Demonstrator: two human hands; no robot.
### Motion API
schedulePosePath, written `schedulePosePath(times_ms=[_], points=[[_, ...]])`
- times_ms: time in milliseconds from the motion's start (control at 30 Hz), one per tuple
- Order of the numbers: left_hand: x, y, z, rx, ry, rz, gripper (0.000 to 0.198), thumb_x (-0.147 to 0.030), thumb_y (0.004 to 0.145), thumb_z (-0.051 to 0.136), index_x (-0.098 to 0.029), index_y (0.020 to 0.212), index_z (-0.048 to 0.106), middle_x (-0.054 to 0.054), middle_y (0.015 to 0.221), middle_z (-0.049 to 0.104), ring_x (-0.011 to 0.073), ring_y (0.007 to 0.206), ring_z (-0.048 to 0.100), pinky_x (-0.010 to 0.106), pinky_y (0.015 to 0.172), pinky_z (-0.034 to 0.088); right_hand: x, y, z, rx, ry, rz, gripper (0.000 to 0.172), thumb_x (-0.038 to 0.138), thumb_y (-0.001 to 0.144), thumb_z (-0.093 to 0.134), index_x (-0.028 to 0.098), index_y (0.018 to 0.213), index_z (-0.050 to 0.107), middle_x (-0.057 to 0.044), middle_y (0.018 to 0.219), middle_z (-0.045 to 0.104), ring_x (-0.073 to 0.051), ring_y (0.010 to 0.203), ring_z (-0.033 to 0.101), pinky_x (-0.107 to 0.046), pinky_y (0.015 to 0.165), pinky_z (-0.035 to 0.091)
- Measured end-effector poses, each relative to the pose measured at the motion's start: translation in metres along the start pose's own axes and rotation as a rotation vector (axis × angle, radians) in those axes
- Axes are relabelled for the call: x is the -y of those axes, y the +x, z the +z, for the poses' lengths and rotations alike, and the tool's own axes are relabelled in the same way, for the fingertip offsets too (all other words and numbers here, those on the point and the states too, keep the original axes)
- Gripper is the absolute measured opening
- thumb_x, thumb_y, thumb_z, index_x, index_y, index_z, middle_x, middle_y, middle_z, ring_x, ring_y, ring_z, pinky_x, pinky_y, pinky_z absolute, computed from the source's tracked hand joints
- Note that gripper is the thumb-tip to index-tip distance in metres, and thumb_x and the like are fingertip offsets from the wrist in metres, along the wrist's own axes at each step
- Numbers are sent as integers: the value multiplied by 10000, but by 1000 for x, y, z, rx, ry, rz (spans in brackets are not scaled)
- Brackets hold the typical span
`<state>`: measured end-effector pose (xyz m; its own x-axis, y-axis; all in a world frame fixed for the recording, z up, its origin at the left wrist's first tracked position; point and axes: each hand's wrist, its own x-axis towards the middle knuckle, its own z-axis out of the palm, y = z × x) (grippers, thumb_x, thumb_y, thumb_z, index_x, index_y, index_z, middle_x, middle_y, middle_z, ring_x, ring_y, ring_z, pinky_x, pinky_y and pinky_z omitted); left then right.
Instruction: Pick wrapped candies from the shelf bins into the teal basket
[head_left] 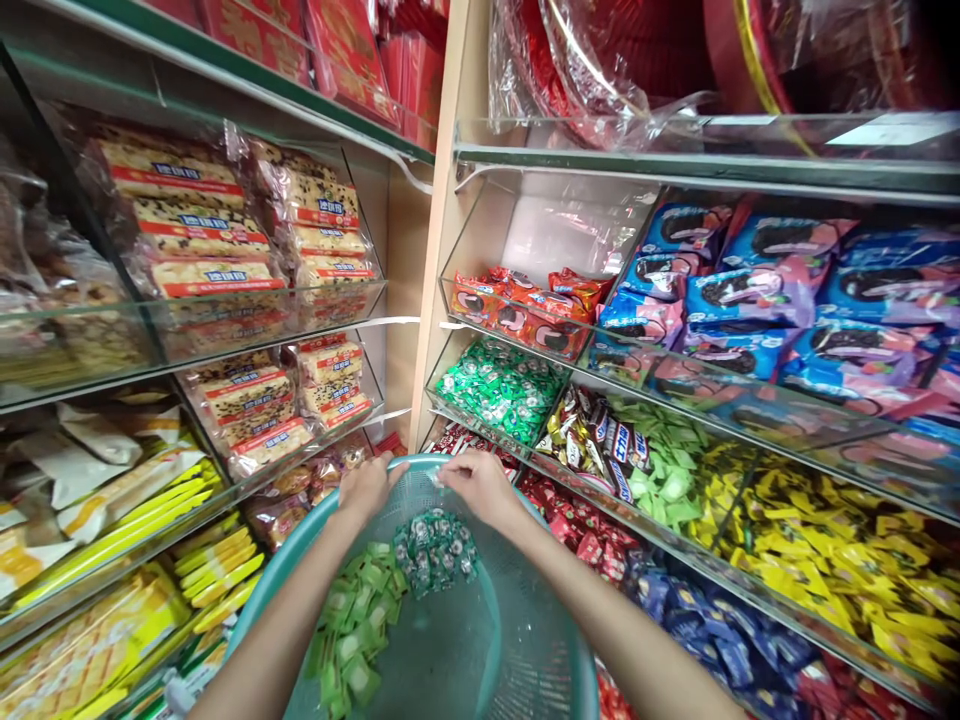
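Note:
A round green plastic basket (487, 610) stands below me. Its far rim is under my left hand (367, 490), whose fingers are closed over the edge. Just right of it, at the same rim, my right hand (474, 487) has its fingertips pinched together; a small pale bit shows at them, too small to name. Inside the basket lie two heaps: light-green wrapped candies (360, 620) on the left and dark-green and silver wrapped candies (435, 550) toward the far side, under my hands.
Glass-fronted shelves meet in a corner ahead. On the right are green candies (499, 390), light-green candies (667, 460), yellow candies (825, 560), blue-wrapped candies (697, 620) and cookie packs (750, 290). Bagged crackers (202, 220) fill the left shelves.

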<state>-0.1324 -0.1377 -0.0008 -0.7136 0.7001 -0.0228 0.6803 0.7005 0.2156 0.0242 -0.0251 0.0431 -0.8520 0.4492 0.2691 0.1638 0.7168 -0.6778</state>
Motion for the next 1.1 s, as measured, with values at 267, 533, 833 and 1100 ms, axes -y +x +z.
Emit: schedulePosePath(times_ms=[267,533,833,1100], points=[[-2,-3,1,8,24,0,548,-543,892,183,-213,1123,556,134,1010,677,275,968,622,371,801,444,-77,-19,50,56,17,490,199,114,668,513,150,506,623,26,464,562,-89,482,487,-186,494,331],[-5,-5,1,11,47,4,540,-547,888,199,-211,1092,569,137,998,679,269,945,628,361,785,447,-85,-30,63,65,-53,549,284,113,664,493,185,393,534,26,392,494,-89,443,463,-192,497,348],[-1,-4,6,39,18,1,507,-529,888,245,-209,1114,567,140,1009,679,275,965,625,373,794,454,-79,-31,65,59,-64,582,323,214,771,494,178,462,579,-10,485,579,-110,527,541,-194,571,392],[-4,0,0,21,18,17,516,-529,894,228,-209,1099,576,134,1012,678,262,946,631,363,784,455,-37,-29,42,1,-404,374,271,328,863,453,207,779,680,-58,772,681,-168,751,610,-228,621,361]])
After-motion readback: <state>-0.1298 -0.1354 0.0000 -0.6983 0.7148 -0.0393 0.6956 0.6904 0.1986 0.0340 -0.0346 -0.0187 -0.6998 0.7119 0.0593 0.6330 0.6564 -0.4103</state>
